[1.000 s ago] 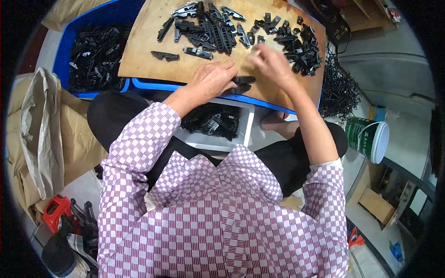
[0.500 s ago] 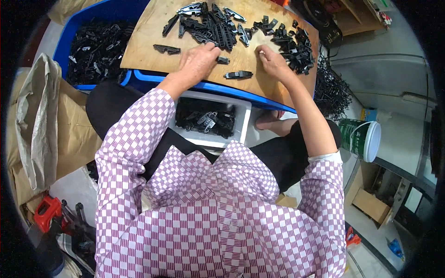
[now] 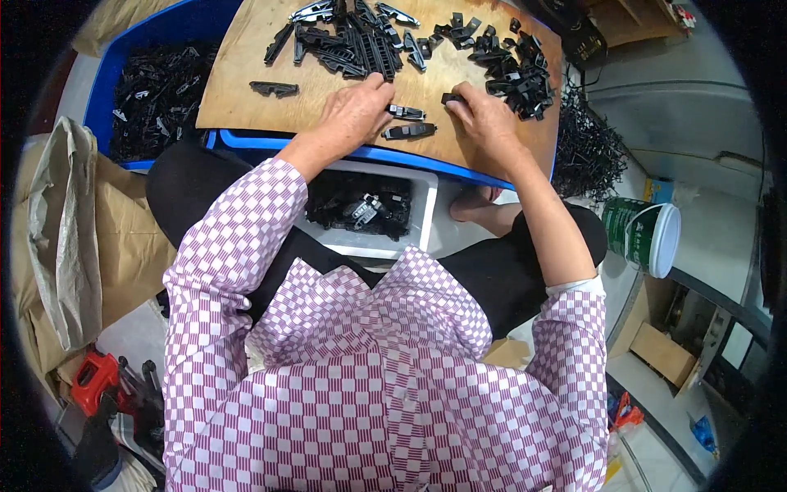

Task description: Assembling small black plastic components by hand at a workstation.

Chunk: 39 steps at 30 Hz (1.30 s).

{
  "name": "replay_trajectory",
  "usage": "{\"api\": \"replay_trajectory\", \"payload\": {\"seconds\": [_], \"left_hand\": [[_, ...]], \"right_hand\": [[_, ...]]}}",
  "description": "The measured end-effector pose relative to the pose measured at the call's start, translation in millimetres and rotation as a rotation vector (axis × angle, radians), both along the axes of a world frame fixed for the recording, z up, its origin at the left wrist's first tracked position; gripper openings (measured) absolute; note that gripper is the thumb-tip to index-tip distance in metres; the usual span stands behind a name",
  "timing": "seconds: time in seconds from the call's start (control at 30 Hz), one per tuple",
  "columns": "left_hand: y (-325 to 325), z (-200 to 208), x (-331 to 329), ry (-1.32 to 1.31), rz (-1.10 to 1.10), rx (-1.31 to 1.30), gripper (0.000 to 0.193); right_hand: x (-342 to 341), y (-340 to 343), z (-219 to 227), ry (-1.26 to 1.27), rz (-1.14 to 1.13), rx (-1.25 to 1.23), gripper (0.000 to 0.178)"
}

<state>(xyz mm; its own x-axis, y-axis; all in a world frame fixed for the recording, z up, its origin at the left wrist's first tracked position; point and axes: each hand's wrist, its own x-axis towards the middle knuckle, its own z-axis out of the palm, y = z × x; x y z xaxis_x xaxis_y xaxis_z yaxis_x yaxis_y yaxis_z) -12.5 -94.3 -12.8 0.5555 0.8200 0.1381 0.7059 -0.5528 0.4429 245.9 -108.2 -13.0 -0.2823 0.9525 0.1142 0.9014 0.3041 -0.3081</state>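
My left hand [image 3: 354, 113] is closed on a long black plastic part [image 3: 407, 112], whose end sticks out past the fingers just over the wooden board [image 3: 320, 111]. Between the thumb and fingers of my right hand [image 3: 485, 120] is a small black plastic piece [image 3: 452, 98], partly hidden. Below the held long part, another long black part [image 3: 410, 131] lies close to the board's near edge. A single long black part [image 3: 275, 88] lies left of my left hand. Beyond the hands are a heap of long parts [image 3: 361, 45] and, to the right, a heap of small pieces [image 3: 518, 72].
A blue bin [image 3: 100, 102] full of black parts stands at the left. Under the board, a white box [image 3: 425, 209] holds more parts. A pile of thin black pieces [image 3: 586, 156] and a green bucket [image 3: 631, 234] are at the right; a pale sack [image 3: 65, 238] is at the left.
The small black piece now shows at my right fingertips. The long part in my left hand sticks out farther to the right. The whole view has shifted slightly.
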Motion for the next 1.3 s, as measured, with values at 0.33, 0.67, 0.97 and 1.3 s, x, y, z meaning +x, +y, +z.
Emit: {"api": "replay_trajectory", "payload": {"seconds": [0.33,0.67,0.97,1.3], "left_hand": [[4,4,0,-0.050,-0.061,-0.043,0.016],[2,12,1,-0.080,-0.087,-0.085,0.016],[1,11,2,-0.107,-0.097,-0.095,0.015],[11,-3,-5,-0.157,-0.160,-0.035,0.016]], "right_hand": [[-18,-6,21,0.180,0.216,-0.032,0.019],[-19,-10,32,0.188,0.267,-0.072,0.017],[-26,-12,32,0.057,0.273,-0.177,0.018],[-50,-13,4,0.122,0.226,-0.013,0.019]]}}
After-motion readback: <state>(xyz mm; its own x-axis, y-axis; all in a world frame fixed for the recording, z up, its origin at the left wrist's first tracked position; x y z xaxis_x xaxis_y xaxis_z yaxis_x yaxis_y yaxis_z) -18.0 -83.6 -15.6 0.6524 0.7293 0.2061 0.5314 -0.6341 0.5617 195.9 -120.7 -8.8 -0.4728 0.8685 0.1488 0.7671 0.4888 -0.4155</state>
